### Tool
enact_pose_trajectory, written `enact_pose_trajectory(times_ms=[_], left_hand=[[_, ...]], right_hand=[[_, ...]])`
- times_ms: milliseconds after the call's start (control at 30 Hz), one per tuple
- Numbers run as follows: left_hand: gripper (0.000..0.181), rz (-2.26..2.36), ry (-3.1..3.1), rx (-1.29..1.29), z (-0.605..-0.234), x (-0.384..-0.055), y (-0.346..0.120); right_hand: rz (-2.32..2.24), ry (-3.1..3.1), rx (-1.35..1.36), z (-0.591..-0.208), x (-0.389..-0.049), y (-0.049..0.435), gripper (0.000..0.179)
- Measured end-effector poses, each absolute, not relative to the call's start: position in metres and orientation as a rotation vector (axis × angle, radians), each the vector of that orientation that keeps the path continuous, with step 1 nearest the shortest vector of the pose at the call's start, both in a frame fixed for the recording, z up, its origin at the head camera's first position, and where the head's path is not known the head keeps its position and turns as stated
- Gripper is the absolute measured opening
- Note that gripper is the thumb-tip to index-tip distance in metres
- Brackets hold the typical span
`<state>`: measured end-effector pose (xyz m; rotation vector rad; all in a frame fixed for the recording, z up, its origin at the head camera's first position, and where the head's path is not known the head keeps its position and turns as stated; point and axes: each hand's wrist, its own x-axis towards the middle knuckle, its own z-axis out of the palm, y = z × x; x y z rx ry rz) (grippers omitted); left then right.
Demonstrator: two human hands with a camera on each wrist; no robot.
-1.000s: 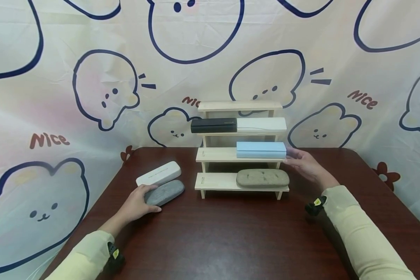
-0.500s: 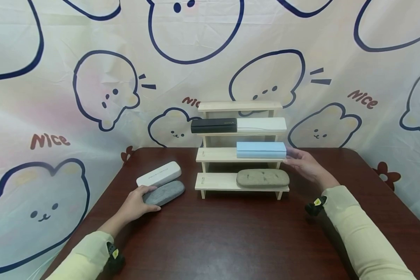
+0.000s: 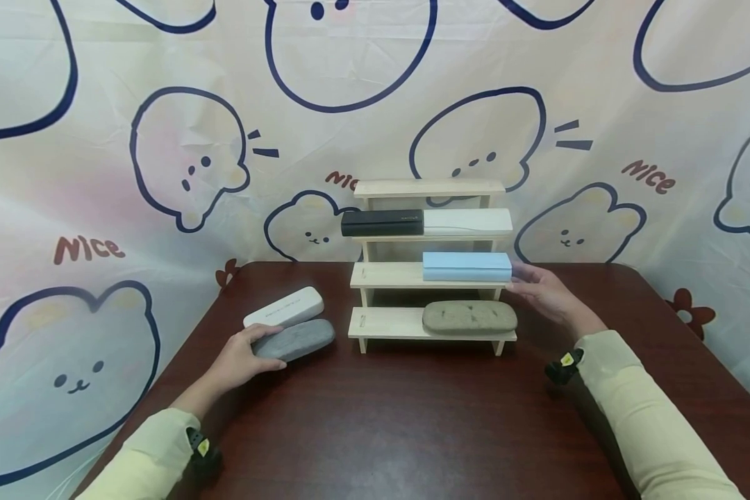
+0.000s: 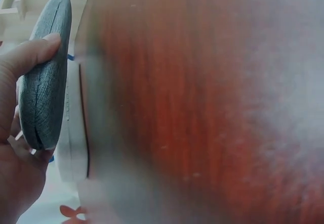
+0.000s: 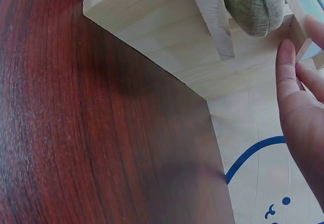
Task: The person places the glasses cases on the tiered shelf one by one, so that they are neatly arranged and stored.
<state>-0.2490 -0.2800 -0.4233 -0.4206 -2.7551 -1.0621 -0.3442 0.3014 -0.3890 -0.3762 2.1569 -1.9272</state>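
My left hand grips a grey fabric glasses case, thumb on the near side and fingers behind. In the left wrist view the grey case stands on edge in the grasp. Just behind it a white glasses case lies on the table. A stepped wooden display shelf has my right hand at its right side, thumb and fingers around a step's end. Those fingertips are right at the end of a light blue glasses case. In the right wrist view, the shelf corner shows between my fingers.
On the shelf's lowest step sits an olive fabric glasses case, at the right. A black case and a white long case share a higher step. The dark wooden table ends at a cartoon-print curtain.
The grey glasses case has tilted and shifted slightly up and right in my left hand, its far end swinging right. My right hand and the shelf stay the same.
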Motion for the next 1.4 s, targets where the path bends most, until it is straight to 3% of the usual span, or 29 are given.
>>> enact_pose_trajectory(times_ms=[1400], left_hand=[[0.068, -1.271, -2.728, -0.478, -0.344, -0.279, -0.259]], right_hand=[[-1.929, 2.17, -0.386, -0.393, -0.349, 0.305, 0.078]])
